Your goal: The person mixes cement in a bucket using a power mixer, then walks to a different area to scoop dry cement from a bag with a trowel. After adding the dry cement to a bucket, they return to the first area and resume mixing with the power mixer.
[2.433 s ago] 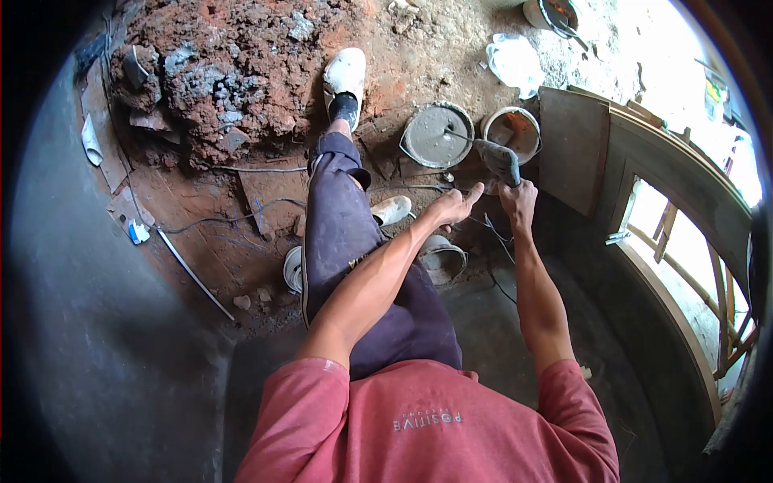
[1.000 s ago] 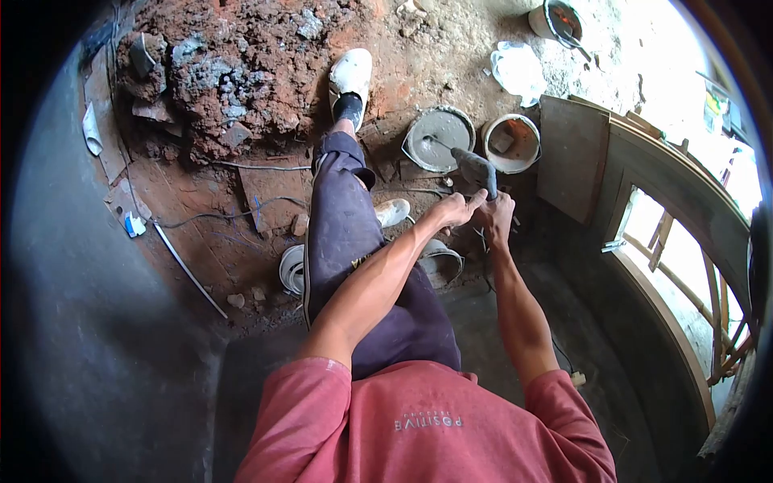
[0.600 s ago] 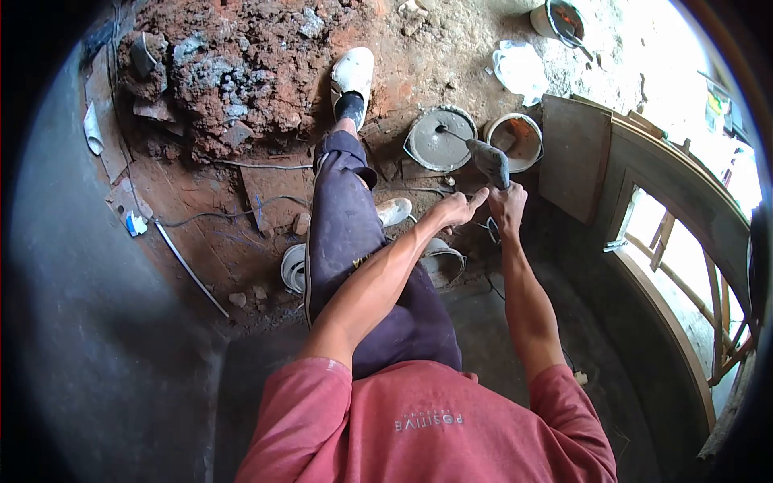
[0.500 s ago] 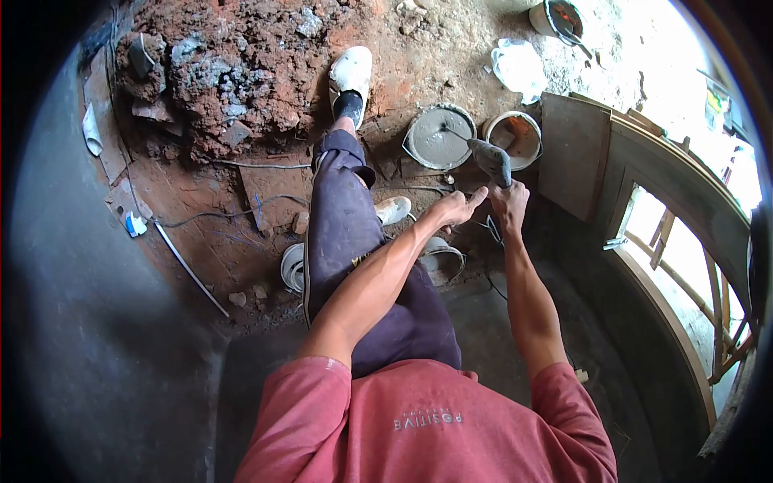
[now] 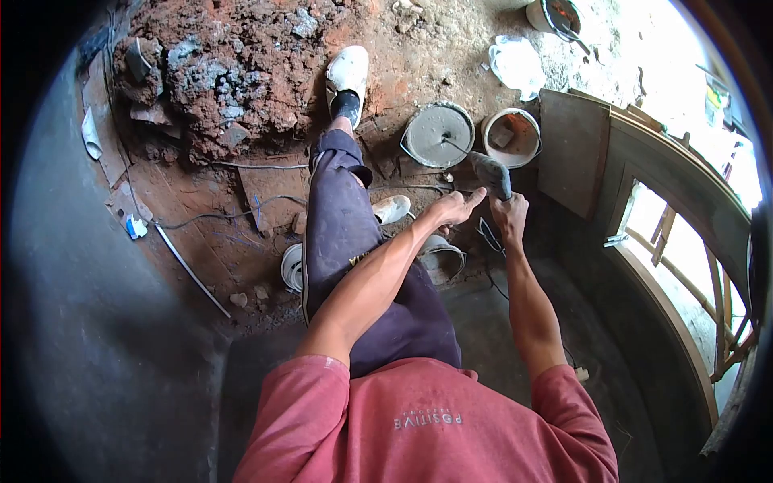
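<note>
My right hand (image 5: 510,216) grips the handle of a grey, dusty power drill (image 5: 488,171). From the drill a thin mixing rod (image 5: 459,146) slants into a bucket of wet grey mortar (image 5: 439,125), its tip under the surface. My left hand (image 5: 456,209) hovers beside the drill, one finger stretched toward it and the others loosely bent; nothing shows in it. Right of the mortar stands another bucket (image 5: 532,133), orange inside with grey residue. Below my left hand, a pail (image 5: 444,256) is partly hidden by my leg.
A heap of reddish rubble (image 5: 233,88) lies at upper left. Cables (image 5: 266,167) cross the dirt floor. A white plastic bag (image 5: 517,67) and a third bucket (image 5: 555,19) with a tool stand farther off. A board (image 5: 572,153) and a window frame (image 5: 644,209) line the right side.
The drill has shifted slightly down and tilted, with the rod now entering the mortar lower, near the bucket's middle. My left hand has barely moved.
</note>
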The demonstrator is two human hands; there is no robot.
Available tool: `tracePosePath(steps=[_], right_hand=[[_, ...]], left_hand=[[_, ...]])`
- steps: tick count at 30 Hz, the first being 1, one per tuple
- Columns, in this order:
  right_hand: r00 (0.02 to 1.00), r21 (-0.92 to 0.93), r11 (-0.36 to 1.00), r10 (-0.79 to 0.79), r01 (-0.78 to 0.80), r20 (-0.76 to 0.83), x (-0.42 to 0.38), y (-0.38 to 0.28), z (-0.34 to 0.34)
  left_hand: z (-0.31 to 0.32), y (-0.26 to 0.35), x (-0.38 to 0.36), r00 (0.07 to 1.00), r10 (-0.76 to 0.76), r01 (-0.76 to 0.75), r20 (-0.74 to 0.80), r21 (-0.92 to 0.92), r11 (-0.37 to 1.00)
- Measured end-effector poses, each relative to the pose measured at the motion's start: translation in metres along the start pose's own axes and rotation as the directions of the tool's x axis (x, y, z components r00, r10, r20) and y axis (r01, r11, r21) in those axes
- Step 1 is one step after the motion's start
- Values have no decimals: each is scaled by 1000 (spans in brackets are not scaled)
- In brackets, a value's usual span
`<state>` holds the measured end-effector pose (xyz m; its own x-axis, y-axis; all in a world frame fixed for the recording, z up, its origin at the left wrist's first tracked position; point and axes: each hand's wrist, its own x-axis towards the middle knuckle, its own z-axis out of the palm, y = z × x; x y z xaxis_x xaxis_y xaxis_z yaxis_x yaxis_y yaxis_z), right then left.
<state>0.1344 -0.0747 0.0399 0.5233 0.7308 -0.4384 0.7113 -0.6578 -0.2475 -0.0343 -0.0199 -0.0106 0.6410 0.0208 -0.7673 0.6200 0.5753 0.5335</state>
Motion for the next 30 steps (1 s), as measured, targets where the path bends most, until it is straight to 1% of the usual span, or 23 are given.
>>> tracePosePath(steps=[2, 4, 5, 6, 7, 8, 9, 10, 12, 16, 18, 19, 20, 22, 24, 26, 27, 30], right_hand=[[1000, 14, 1000, -9, 9, 5, -5, -5, 2], [999, 44, 998, 34, -36, 35, -13, -7, 5], [1000, 42, 999, -2, 2, 7, -14, -4, 9], [1000, 41, 999, -4, 3, 6, -14, -4, 10], [999, 39, 999, -8, 6, 32, -17, -4, 12], [998, 36, 999, -13, 11, 56, -18, -5, 13], [998, 91, 996, 10, -16, 61, -20, -11, 11], [998, 89, 996, 10, -15, 61, -20, -11, 13], [998, 59, 997, -45, 42, 45, -18, -13, 18], [997, 55, 997, -63, 60, 49, -7, -24, 20], [985, 110, 979, -167, 170, -32, -1, -29, 17], [969, 48, 973, -219, 226, -115, 5, -21, 26], [969, 48, 973, -221, 227, -115, 10, -9, 27], [996, -17, 997, -78, 79, 34, 18, -16, 19], [998, -57, 996, -69, 69, 11, 18, -23, 12], [1000, -4, 1000, 1, -1, 9, 22, -34, 3], [1000, -10, 1000, -28, 28, -5, 23, -34, 3], [1000, 7, 1000, 4, -4, -11, 27, -28, -2]], left_hand=[[1, 0, 1, 1000, 17, -17, -23, -1, 1000], [4, 3, -6, 995, 47, -42, -84, 63, 997], [3, 6, -8, 995, 50, -44, -86, 63, 997], [3, 8, -9, 993, 51, -42, -106, 80, 996], [3, 8, -11, 991, 48, -37, -123, 95, 995], [2, 9, -13, 991, 49, -38, -123, 93, 995], [-1, 9, -14, 993, 67, -62, -95, 53, 997], [-2, 9, -15, 994, 87, -86, -66, 11, 996], [-3, 13, -17, 996, 72, -72, -51, -1, 997], [-7, 14, -20, 999, 33, -33, -28, 0, 999], [-3, 9, -14, 998, 47, -47, -42, 6, 999], [-4, 10, -13, 996, 65, -64, -62, 15, 998], [-3, 10, -12, 996, 65, -65, -64, 14, 998], [-5, 15, -20, 997, 43, -45, -64, -30, 999], [-5, 16, -22, 998, 32, -34, -56, -31, 999], [-7, 14, -18, 998, 42, -42, -44, -14, 999], [-8, 14, -21, 998, 39, -39, -45, -14, 999], [-5, 16, -23, 998, 44, -44, -48, -13, 999]])
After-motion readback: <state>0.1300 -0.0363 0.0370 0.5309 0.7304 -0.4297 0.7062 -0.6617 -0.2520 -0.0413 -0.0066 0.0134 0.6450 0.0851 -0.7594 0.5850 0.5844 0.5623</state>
